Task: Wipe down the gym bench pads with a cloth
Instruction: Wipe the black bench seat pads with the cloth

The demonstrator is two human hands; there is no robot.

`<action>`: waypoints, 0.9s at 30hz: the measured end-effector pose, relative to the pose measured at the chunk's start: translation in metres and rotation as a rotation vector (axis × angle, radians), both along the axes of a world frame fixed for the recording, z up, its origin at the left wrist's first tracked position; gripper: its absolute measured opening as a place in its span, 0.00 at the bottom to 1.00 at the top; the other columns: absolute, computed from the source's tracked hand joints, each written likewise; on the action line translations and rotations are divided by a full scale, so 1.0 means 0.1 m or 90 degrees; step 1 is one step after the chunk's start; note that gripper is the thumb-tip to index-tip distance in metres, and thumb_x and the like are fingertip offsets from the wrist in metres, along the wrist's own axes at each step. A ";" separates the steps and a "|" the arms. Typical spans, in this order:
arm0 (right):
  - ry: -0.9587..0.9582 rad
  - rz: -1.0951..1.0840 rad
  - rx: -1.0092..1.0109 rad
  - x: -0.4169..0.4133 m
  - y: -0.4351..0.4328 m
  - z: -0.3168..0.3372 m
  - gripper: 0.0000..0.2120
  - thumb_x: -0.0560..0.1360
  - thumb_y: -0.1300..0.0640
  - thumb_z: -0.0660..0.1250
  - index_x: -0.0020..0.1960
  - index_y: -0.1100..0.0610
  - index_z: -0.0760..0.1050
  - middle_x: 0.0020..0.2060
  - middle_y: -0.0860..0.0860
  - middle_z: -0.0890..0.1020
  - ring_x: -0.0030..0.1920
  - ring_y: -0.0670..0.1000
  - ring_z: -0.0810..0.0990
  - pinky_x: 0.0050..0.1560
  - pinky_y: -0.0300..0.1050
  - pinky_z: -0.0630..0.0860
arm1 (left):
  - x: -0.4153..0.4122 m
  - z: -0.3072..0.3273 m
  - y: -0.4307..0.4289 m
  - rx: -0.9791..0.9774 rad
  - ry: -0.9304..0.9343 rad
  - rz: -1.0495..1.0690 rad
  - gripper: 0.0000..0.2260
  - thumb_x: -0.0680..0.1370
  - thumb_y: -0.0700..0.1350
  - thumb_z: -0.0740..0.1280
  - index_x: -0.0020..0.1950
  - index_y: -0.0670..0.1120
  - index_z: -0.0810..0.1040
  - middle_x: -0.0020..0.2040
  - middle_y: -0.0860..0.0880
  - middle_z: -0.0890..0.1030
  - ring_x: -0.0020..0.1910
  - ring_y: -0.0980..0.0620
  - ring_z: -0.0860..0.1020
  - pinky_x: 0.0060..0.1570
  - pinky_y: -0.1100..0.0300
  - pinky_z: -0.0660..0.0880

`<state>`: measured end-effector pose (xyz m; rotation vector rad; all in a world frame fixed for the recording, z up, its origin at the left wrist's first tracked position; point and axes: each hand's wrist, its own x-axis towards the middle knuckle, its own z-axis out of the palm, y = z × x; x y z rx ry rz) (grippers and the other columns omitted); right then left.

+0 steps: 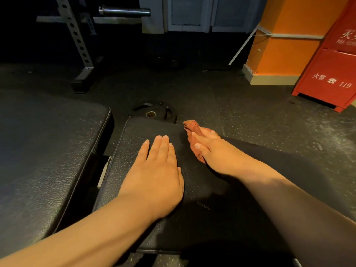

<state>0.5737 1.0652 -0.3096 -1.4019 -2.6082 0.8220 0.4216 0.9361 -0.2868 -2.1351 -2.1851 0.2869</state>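
Note:
Two black leather bench pads lie in front of me: a large back pad [44, 151] on the left and a smaller seat pad [192, 205] in the middle. My left hand [158, 170] rests flat on the seat pad, fingers straight and together. My right hand [213, 149] grips a bunched orange-brown cloth [191, 127] at the seat pad's far right edge, with the cloth pressed against the pad. Part of the cloth is hidden under my fingers.
A black weight plate [154, 112] lies on the rubber floor just beyond the seat pad. A grey rack upright [77, 39] and a barbell sleeve [125, 12] stand at the back left. A red fire cabinet [331, 70] and an orange wall [285, 49] are at the right.

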 end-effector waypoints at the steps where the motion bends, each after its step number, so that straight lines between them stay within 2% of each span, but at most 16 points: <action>1: 0.008 -0.001 0.012 -0.03 0.02 0.00 0.23 0.87 0.52 0.50 0.81 0.47 0.54 0.81 0.44 0.49 0.81 0.53 0.44 0.79 0.60 0.45 | -0.01 0.00 0.00 0.001 0.001 -0.001 0.34 0.77 0.54 0.36 0.81 0.40 0.44 0.81 0.40 0.42 0.80 0.43 0.40 0.78 0.44 0.43; 3: 0.038 0.019 0.024 0.13 -0.03 -0.02 0.23 0.87 0.51 0.50 0.81 0.45 0.55 0.81 0.42 0.50 0.80 0.48 0.44 0.79 0.56 0.45 | -0.02 0.01 -0.02 0.001 -0.002 -0.002 0.34 0.78 0.55 0.36 0.81 0.40 0.44 0.81 0.40 0.42 0.80 0.44 0.40 0.78 0.45 0.43; 6: 0.078 0.044 0.020 0.58 -0.16 -0.16 0.22 0.86 0.50 0.48 0.78 0.34 0.52 0.78 0.31 0.43 0.77 0.35 0.36 0.76 0.47 0.40 | -0.01 0.01 -0.02 -0.006 0.000 0.002 0.33 0.78 0.54 0.36 0.81 0.40 0.43 0.81 0.40 0.41 0.80 0.44 0.39 0.78 0.45 0.43; 8: 0.058 -0.002 0.014 0.60 -0.09 -0.26 0.23 0.86 0.49 0.47 0.79 0.35 0.51 0.79 0.34 0.43 0.78 0.40 0.35 0.75 0.51 0.37 | 0.00 0.00 -0.01 0.001 0.002 0.007 0.31 0.80 0.54 0.37 0.81 0.40 0.43 0.81 0.40 0.41 0.80 0.44 0.39 0.78 0.45 0.43; 11: 0.053 -0.047 0.017 0.18 -0.05 -0.23 0.23 0.86 0.49 0.49 0.81 0.42 0.54 0.81 0.41 0.48 0.81 0.52 0.40 0.76 0.60 0.36 | 0.01 0.00 -0.01 -0.011 -0.009 0.004 0.30 0.83 0.54 0.42 0.81 0.39 0.43 0.81 0.40 0.41 0.80 0.43 0.38 0.78 0.44 0.42; 14: 0.083 0.032 0.030 -0.13 -0.14 -0.11 0.24 0.86 0.50 0.50 0.81 0.43 0.53 0.81 0.41 0.47 0.80 0.49 0.39 0.79 0.56 0.36 | -0.02 0.00 -0.02 0.000 -0.001 0.002 0.31 0.81 0.54 0.38 0.81 0.39 0.43 0.81 0.40 0.41 0.80 0.43 0.39 0.78 0.44 0.43; 16: 0.079 0.027 0.031 -0.01 -0.07 -0.17 0.23 0.86 0.49 0.48 0.81 0.43 0.52 0.81 0.42 0.47 0.80 0.46 0.40 0.78 0.51 0.35 | -0.03 0.00 -0.02 0.002 -0.003 -0.001 0.30 0.82 0.54 0.39 0.81 0.40 0.43 0.81 0.40 0.41 0.80 0.44 0.39 0.78 0.45 0.43; 18: 0.077 -0.064 0.031 0.20 0.07 -0.26 0.22 0.86 0.50 0.47 0.80 0.43 0.57 0.80 0.49 0.56 0.80 0.53 0.49 0.76 0.51 0.42 | -0.01 0.01 -0.02 -0.005 -0.010 0.002 0.30 0.83 0.54 0.42 0.81 0.40 0.43 0.81 0.40 0.41 0.80 0.44 0.38 0.78 0.45 0.43; 19: 0.080 -0.128 0.035 0.25 0.11 -0.27 0.20 0.86 0.51 0.47 0.76 0.44 0.62 0.75 0.52 0.63 0.77 0.58 0.58 0.74 0.52 0.50 | -0.01 0.01 -0.02 -0.005 -0.015 0.004 0.29 0.83 0.54 0.42 0.81 0.40 0.42 0.81 0.41 0.40 0.80 0.44 0.38 0.78 0.45 0.43; 21: 0.091 -0.160 0.060 0.15 0.05 -0.19 0.15 0.84 0.53 0.51 0.68 0.48 0.68 0.62 0.53 0.72 0.67 0.59 0.68 0.66 0.53 0.62 | -0.01 0.00 -0.02 -0.002 -0.011 0.002 0.30 0.82 0.54 0.38 0.81 0.40 0.43 0.81 0.40 0.41 0.80 0.44 0.39 0.78 0.45 0.43; 22: 0.088 -0.122 0.077 0.04 -0.06 -0.13 0.15 0.83 0.54 0.53 0.69 0.50 0.68 0.63 0.53 0.72 0.68 0.58 0.67 0.67 0.53 0.63 | -0.02 0.00 -0.02 -0.002 -0.010 0.000 0.31 0.80 0.54 0.37 0.81 0.40 0.43 0.81 0.41 0.41 0.80 0.44 0.39 0.78 0.45 0.43; 23: 0.088 -0.060 0.083 -0.05 -0.21 -0.10 0.18 0.84 0.53 0.54 0.73 0.51 0.66 0.69 0.53 0.69 0.72 0.56 0.63 0.71 0.53 0.60 | -0.03 0.01 -0.02 -0.003 -0.012 -0.002 0.33 0.79 0.54 0.36 0.81 0.40 0.44 0.81 0.41 0.42 0.80 0.44 0.39 0.78 0.45 0.43; 25: 0.116 0.028 0.050 -0.09 -0.49 -0.11 0.23 0.85 0.50 0.54 0.80 0.48 0.60 0.79 0.46 0.58 0.80 0.49 0.49 0.78 0.47 0.47 | -0.04 0.01 -0.02 -0.002 -0.020 0.000 0.34 0.77 0.55 0.36 0.81 0.40 0.44 0.82 0.41 0.42 0.80 0.45 0.40 0.78 0.46 0.43; 27: 0.140 0.032 0.002 0.13 -0.49 -0.18 0.24 0.85 0.44 0.52 0.80 0.42 0.55 0.80 0.40 0.51 0.79 0.41 0.42 0.79 0.46 0.40 | -0.03 0.02 -0.02 0.002 -0.022 0.003 0.33 0.78 0.55 0.36 0.81 0.40 0.44 0.82 0.42 0.43 0.80 0.45 0.40 0.79 0.46 0.43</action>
